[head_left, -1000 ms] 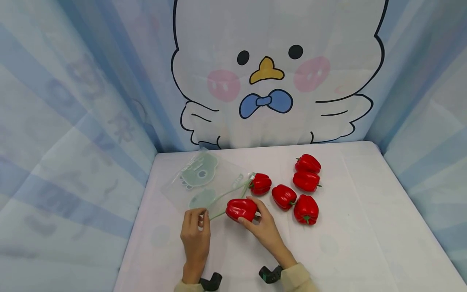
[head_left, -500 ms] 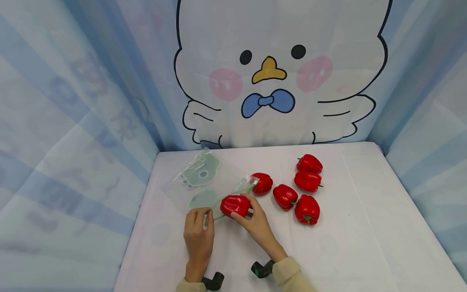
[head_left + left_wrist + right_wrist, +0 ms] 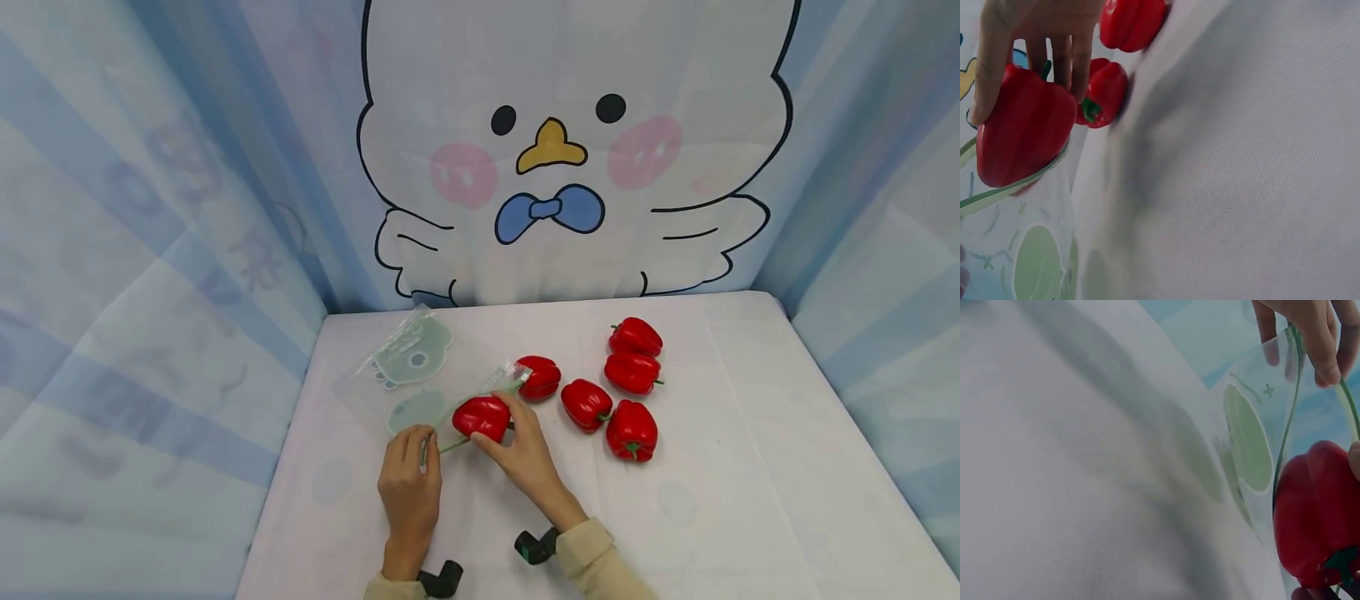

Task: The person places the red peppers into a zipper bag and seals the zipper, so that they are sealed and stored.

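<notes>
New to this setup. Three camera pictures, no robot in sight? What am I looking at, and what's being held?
No machine here: a person works with bare hands and wears three cameras. The wide picture comes from the head, looking down at a white-covered table. The other two come from the wrists, each looking across at the opposite hand.

The right hand grips a red pepper at the mouth of a clear zip bag printed with green shapes. The left hand pinches the bag's green rim, holding it open; the left wrist view shows the pepper partly past that rim.

Five more red peppers lie loose on the table to the right. A cartoon bird backdrop hangs behind.
</notes>
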The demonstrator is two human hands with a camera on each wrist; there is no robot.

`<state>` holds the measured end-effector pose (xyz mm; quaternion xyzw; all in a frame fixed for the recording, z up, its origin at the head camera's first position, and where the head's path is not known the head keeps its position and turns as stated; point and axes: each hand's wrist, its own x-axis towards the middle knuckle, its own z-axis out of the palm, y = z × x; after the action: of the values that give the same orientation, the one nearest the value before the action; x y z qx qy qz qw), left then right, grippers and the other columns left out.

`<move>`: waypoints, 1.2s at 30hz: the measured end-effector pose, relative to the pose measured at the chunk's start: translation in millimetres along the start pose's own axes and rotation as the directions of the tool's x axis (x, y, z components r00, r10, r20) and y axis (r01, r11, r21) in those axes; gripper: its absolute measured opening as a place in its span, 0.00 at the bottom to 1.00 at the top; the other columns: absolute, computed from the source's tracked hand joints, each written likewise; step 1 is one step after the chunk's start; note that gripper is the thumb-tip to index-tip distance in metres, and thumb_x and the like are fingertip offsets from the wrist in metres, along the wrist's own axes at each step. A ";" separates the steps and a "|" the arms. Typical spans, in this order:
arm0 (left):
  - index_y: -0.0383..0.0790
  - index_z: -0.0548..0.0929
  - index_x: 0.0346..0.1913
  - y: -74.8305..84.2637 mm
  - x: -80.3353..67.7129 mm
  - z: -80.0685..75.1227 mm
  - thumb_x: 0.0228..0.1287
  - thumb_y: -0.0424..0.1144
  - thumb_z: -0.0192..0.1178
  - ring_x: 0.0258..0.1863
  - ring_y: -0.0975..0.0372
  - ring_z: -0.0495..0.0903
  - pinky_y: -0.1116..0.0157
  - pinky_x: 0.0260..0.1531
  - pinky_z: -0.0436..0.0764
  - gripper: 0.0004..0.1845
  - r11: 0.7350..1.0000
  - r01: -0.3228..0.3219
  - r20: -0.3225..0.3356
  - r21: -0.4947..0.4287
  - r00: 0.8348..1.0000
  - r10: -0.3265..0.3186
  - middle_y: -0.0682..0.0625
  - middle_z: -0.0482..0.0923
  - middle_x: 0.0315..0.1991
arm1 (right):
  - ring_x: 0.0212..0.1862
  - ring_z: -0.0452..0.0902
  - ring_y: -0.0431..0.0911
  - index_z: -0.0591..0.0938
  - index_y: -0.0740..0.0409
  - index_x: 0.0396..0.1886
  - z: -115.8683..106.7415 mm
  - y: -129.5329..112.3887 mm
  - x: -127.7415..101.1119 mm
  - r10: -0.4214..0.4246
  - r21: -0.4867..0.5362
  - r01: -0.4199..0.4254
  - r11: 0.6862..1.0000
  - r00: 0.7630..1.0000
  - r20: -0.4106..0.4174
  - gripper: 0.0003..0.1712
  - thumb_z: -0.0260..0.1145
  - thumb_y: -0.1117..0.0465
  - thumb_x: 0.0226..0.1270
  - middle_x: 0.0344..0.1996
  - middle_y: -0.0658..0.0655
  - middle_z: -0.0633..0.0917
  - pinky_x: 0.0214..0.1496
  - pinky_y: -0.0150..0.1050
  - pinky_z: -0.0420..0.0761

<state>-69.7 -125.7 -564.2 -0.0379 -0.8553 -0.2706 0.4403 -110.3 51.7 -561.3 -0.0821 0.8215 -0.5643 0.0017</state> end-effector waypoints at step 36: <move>0.35 0.87 0.42 8.7 -7.3 11.0 0.58 0.26 0.74 0.42 0.54 0.87 0.59 0.45 0.87 0.10 0.999 0.040 0.018 -0.002 0.999 -0.040 0.45 0.87 0.41 | 0.68 0.75 0.58 0.69 0.62 0.72 29.4 16.4 -4.2 -0.006 -0.072 0.012 0.997 0.997 0.081 0.47 0.83 0.56 0.57 0.68 0.64 0.77 0.68 0.56 0.81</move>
<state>-70.7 -111.6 -571.2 -0.0240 -0.8594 -0.2801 0.4271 -105.5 30.8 -587.6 -0.1084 0.8403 -0.5305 0.0292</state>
